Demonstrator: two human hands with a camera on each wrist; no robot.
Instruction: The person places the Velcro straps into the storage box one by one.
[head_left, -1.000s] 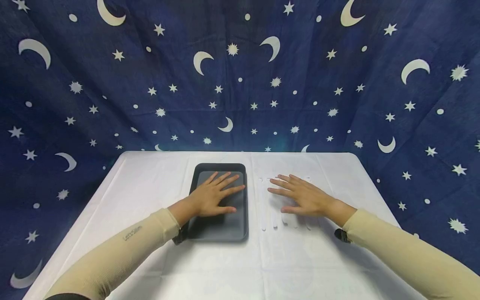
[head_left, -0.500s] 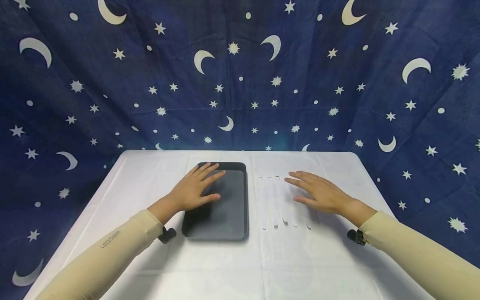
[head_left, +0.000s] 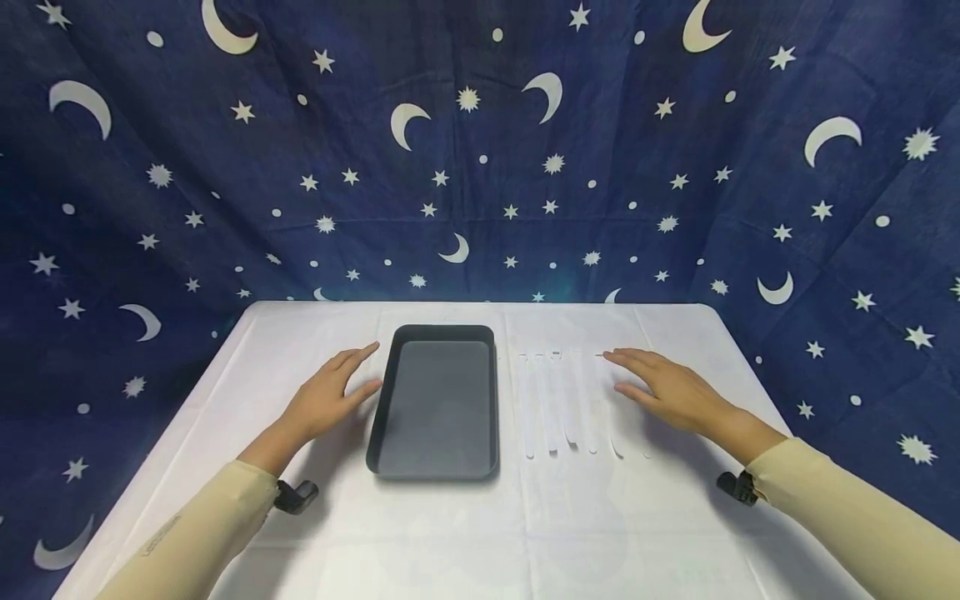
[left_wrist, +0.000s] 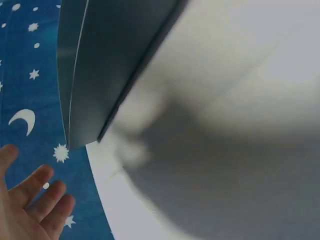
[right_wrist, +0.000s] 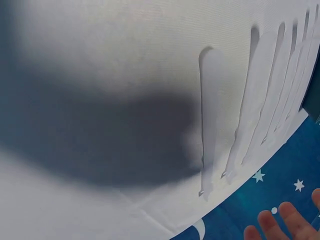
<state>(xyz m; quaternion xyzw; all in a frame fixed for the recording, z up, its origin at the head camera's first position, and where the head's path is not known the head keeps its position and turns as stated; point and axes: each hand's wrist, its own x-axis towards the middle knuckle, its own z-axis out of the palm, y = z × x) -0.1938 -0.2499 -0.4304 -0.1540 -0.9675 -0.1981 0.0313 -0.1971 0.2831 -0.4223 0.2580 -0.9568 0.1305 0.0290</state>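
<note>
A dark grey rectangular tray [head_left: 433, 404] lies on the white-covered table with nothing in it. Just left of its rim, my left hand [head_left: 322, 398] hovers with fingers extended and thumb apart, holding nothing. To the tray's right, several thin white strips [head_left: 550, 408] with rounded ends lie side by side in a row. My right hand [head_left: 675, 393] is held over the right end of that row, fingers loosely straight and nothing in them. The right wrist view shows the closest strip [right_wrist: 212, 100] flat on the cloth; the left wrist view has the tray's side wall [left_wrist: 115, 55].
The white tablecloth [head_left: 420, 542] has fold creases. Behind the table hangs a dark blue curtain [head_left: 480, 192] with moons and stars. A small black camera [head_left: 298, 497] sits at the left wrist, and another black camera [head_left: 737, 487] at the right.
My left hand has moved left from above the tray to beside it. The right hand has drawn right, uncovering more of the white strips. Tray and strips stay put.
</note>
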